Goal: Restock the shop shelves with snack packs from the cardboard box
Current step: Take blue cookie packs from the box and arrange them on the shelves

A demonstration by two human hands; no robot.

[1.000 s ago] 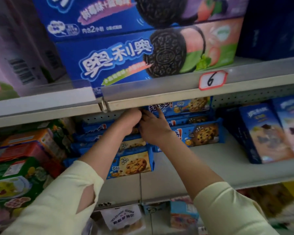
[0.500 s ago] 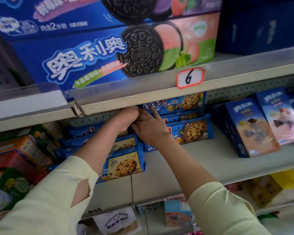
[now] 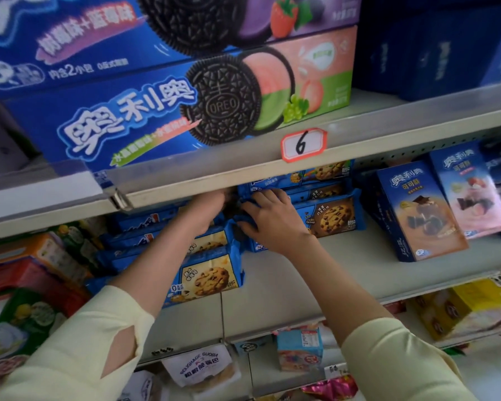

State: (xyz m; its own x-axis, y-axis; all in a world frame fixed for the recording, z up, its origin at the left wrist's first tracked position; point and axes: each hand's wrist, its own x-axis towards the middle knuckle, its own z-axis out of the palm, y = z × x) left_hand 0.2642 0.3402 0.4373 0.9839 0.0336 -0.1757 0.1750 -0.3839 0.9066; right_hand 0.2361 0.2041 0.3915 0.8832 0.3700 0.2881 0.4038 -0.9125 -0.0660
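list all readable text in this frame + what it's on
"OREO": embossed on the cookie printed on the big blue Oreo box, upper shelf.
"奥利奥": same box, white brand lettering.
"6": red-bordered price tag on the shelf rail.
"可可脆": upright blue box, middle shelf.
"GUOBA": white snack pack below.
Cookie packs' small print: blurred, unreadable.

A pale middle shelf (image 3: 315, 273) is loaded with two stacks of blue chocolate-chip cookie packs (image 3: 211, 277), laid flat toward its left, and upright blue wafer boxes (image 3: 417, 211) toward its right. On the upper shelf (image 3: 388, 131), which bears a red-edged tag (image 3: 303, 144) marked 6, two large Oreo boxes (image 3: 168, 111) are stacked
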